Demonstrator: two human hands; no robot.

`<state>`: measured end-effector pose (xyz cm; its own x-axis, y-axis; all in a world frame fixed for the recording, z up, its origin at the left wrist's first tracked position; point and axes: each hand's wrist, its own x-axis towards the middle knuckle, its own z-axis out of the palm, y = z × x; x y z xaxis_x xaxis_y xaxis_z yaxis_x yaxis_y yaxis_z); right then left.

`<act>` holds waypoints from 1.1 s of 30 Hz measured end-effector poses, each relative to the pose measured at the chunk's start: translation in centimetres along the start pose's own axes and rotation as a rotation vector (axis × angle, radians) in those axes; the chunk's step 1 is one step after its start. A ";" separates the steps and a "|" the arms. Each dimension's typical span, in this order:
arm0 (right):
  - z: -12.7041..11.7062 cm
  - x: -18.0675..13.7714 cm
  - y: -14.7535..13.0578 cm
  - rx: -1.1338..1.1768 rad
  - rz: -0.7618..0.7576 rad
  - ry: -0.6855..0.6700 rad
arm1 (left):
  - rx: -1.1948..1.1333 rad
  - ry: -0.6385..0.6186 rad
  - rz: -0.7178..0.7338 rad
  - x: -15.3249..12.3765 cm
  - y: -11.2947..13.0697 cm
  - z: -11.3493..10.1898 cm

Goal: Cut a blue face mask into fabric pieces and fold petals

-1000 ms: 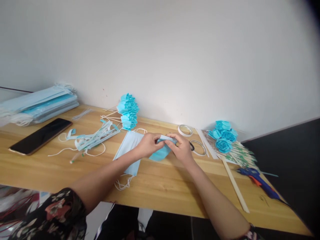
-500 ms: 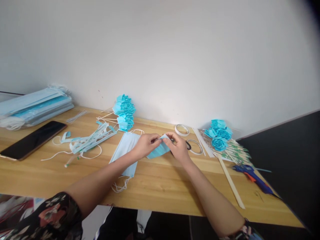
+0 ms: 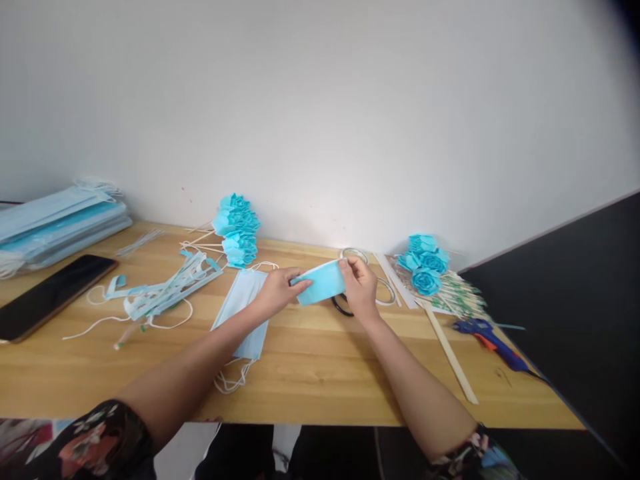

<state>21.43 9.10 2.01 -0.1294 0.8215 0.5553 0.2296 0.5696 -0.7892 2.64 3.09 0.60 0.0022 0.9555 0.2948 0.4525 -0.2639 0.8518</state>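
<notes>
A small rectangular piece of blue face-mask fabric (image 3: pixel 324 281) is stretched out above the table. My left hand (image 3: pixel 281 292) pinches its left end between thumb and fingers. At the opposite end, my right hand (image 3: pixel 361 288) grips the upper right corner. Below my left forearm lies a whole pleated face mask (image 3: pixel 243 313) with white ear loops. Just under my right hand, the black handle of what look like scissors (image 3: pixel 341 307) shows in part; the rest is hidden.
Mask offcuts and loops (image 3: pixel 165 293) lie to the left, near a phone (image 3: pixel 55 293) and a mask stack (image 3: pixel 65 223). Blue fabric flowers (image 3: pixel 237 230) stand at the back, more (image 3: pixel 425 267) at right. A glue gun (image 3: pixel 493 343), wooden strip (image 3: pixel 450 357) and tape rolls (image 3: pixel 386 292) are on the right.
My hands have moved apart, and the blue fabric piece, bunched between them before, is now spread flat. The view has shifted slightly.
</notes>
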 end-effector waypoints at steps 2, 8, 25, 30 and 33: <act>0.0 0.0 0.0 -0.007 0.001 0.009 | -0.003 0.009 -0.008 0.1 -0.3 0.0; 0.0 -0.1 -0.2 -0.032 -0.005 0.024 | -0.050 0.011 -0.026 0.1 -0.7 0.0; 0.0 -0.2 -0.8 -0.104 -0.008 0.057 | -0.204 -0.127 -0.010 0.0 -0.2 -0.1; 0.0 -0.1 -0.7 -0.159 -0.030 0.066 | -0.195 -0.205 -0.039 0.0 0.0 -0.1; -0.1 -0.1 -0.8 -0.183 -0.052 0.043 | -0.206 -0.240 -0.029 0.0 0.0 -0.2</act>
<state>21.38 8.54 2.60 -0.1047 0.7872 0.6077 0.3961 0.5935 -0.7006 2.46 3.10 0.64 0.2131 0.9605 0.1791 0.2654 -0.2333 0.9355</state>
